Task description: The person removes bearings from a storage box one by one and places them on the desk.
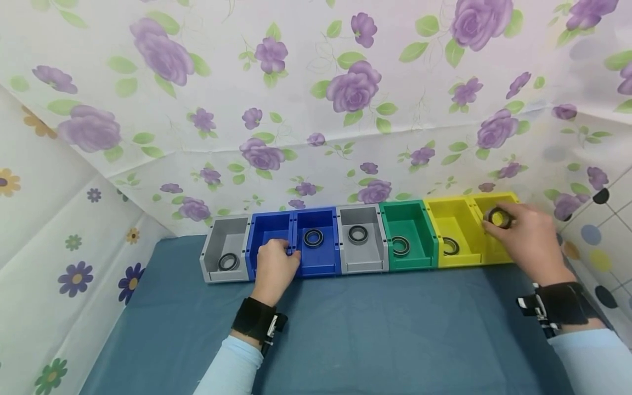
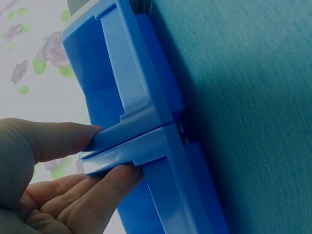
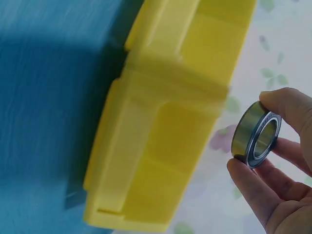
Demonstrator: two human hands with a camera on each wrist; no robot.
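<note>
Two blue bins stand side by side, a left one (image 1: pixel 269 222) and a right one (image 1: pixel 328 263). My left hand (image 1: pixel 275 267) pinches their adjoining walls, thumb in one bin and fingers in the other, as the left wrist view shows. Between the thumb and fingertips of my right hand (image 1: pixel 533 238) is a ball bearing (image 3: pixel 245 132), a metal ring with a dark seal. It is held tilted over the rightmost yellow bin (image 1: pixel 500 255). Another bearing (image 1: pixel 313 245) lies in the right blue bin; the front of the left one is partly hidden by my hand.
The row also has a left grey bin (image 1: pixel 209 255), a middle grey bin (image 1: pixel 362 211), a green bin (image 1: pixel 415 219) and another yellow bin (image 1: pixel 446 211), each with one bearing inside. Behind the row rises a flowered sheet (image 1: pixel 296 131); a blue cloth (image 1: pixel 385 329) covers the table.
</note>
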